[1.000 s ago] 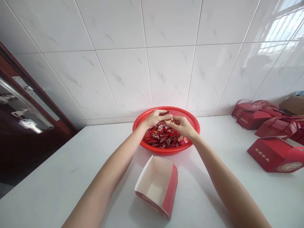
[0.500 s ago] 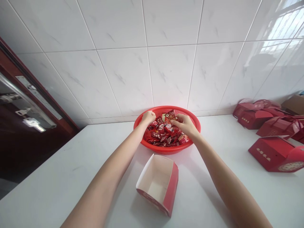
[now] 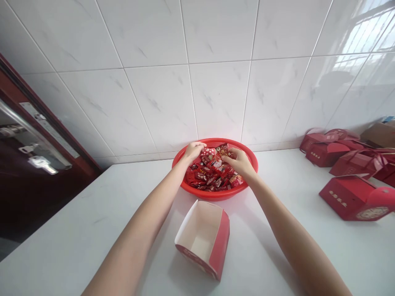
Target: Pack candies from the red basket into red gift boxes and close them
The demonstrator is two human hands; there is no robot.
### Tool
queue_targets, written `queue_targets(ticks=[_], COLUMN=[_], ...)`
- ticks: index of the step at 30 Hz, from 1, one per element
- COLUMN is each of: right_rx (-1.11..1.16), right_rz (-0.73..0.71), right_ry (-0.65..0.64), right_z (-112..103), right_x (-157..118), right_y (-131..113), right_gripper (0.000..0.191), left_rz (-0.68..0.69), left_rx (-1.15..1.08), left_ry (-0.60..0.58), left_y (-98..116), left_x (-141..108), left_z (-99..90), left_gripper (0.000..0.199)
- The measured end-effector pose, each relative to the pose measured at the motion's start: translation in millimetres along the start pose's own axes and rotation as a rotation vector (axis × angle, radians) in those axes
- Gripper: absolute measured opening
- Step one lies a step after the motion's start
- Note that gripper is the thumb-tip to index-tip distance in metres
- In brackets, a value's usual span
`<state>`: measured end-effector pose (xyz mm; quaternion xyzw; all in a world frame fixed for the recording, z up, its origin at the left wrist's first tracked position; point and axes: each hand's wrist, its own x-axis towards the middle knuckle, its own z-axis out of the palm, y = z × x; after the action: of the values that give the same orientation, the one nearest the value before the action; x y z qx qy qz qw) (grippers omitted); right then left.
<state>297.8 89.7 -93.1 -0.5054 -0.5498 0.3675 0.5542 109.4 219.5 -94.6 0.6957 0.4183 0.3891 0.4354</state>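
Both my hands are inside a red plastic basket [image 3: 212,196] heaped with wrapped candies [image 3: 212,181]. At the basket's left rear, my left hand [image 3: 194,151] has its fingers bent over the edge of a red candy packet with white dots [image 3: 210,153]. My right hand [image 3: 240,161] reaches in from the right, thumb and fingers closed on a red patterned candy packet [image 3: 223,149]. Part of that packet is covered by the fingers. In front of the basket, an open red paper box [image 3: 220,242] with a pale, bare inside stands between my forearms.
Several folded red gift boxes [image 3: 348,197] stand at the right on the white tabletop [image 3: 92,213]. A brown cardboard box [image 3: 379,133] is behind them. White wall tiles [image 3: 154,107] rise directly behind the basket. At left is a dark door with keys [image 3: 41,162] in its lock.
My left hand has gone from a closed fist to extended fingers, and the dotted packet now shows beside it. My right hand stays nearly in place. The view has shifted slightly.
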Motion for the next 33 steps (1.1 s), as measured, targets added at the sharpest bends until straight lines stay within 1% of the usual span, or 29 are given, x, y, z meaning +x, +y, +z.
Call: queue_targets(ticks=[1, 3, 6, 8, 11, 13, 16, 18, 26, 33], right_rx=[0.007, 0.018, 0.029, 0.042, 0.065, 0.077, 0.095, 0.103, 0.125, 0.191], right_rz=[0.010, 0.041, 0.094, 0.111, 0.091, 0.055, 0.000, -0.020, -0.004, -0.010], right_ry=[0.019, 0.058, 0.095, 0.094, 0.086, 0.094, 0.079, 0.051, 0.044, 0.039], right_z=[0, 0, -1, -3, -4, -5, -4, -4, -6, -8], right_x=[0, 2, 3, 2, 2, 1, 1, 0, 1, 2], right_y=[0, 1, 1, 1, 0, -2, -5, -6, -6, -6], right_gripper=[0.012, 0.015, 0.020, 0.023, 0.027, 0.026, 0.025, 0.026, 0.027, 0.032], left_rz=[0.012, 0.033, 0.049, 0.048, 0.033, 0.023, 0.021, 0.031, 0.109, 0.093], left_rx=[-0.016, -0.049, -0.092, -0.109, -0.115, -0.104, -0.072, -0.048, -0.044, -0.077], left_ry=[-0.002, -0.036, -0.129, -0.194, -0.305, -0.382, -0.483, -0.521, -0.504, -0.466], left_y=[5, 13, 23, 28, 35, 40, 45, 46, 48, 51], left_x=[-1, -6, -14, -20, -28, -32, -35, -36, -38, -41], left_z=[2.5, 7.5, 12.1, 12.5, 11.4, 11.2, 12.9, 14.5, 14.8, 15.8], left_gripper=[0.008, 0.015, 0.023, 0.027, 0.036, 0.038, 0.030, 0.027, 0.036, 0.037])
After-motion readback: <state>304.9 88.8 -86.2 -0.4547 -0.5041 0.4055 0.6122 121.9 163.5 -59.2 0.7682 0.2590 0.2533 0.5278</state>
